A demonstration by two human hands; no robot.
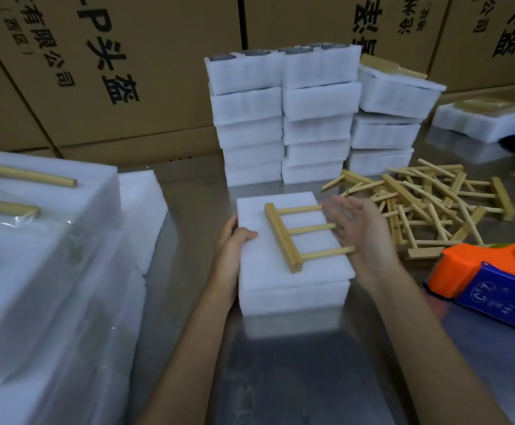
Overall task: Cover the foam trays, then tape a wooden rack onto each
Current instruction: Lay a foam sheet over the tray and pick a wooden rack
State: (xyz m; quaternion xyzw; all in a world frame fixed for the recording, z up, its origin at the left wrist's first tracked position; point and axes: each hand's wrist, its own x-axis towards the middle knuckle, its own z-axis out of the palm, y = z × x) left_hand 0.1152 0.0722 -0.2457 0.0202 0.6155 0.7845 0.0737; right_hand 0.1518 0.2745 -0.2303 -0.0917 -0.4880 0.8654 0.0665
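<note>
Forearms, both bare, entering from bottom edge over metal table.
Left hand: pressed on left edge of covered foam tray, thumb on top, fingers down the side; gripping tray edge.
Right hand: palm facing left, fingers spread wide, holding nothing; fingertips at the free ends of the rack's rods, touching or just short, can't tell.
Covered foam tray: center of table, white cover sheet on top, seam visible along front face.
Wooden rack: flat on tray top, w/ base bar toward left, three rods pointing right, the nearest overhanging tray's right edge. No tape seen on it.
Tape dispenser: orange & blue, on table at right, near right forearm, apart from tray.
Loose rack pile: jumbled, right of center, beyond dispenser.
Foam tray stacks: two tall columns behind the work tray, shorter stack at their right, topmost tilted w/ rack on it.
Single tray w/ rack: far right.
Wrapped trays w/ racks: near left, under clear plastic.
Cardboard cartons: across back, black printed characters.
</note>
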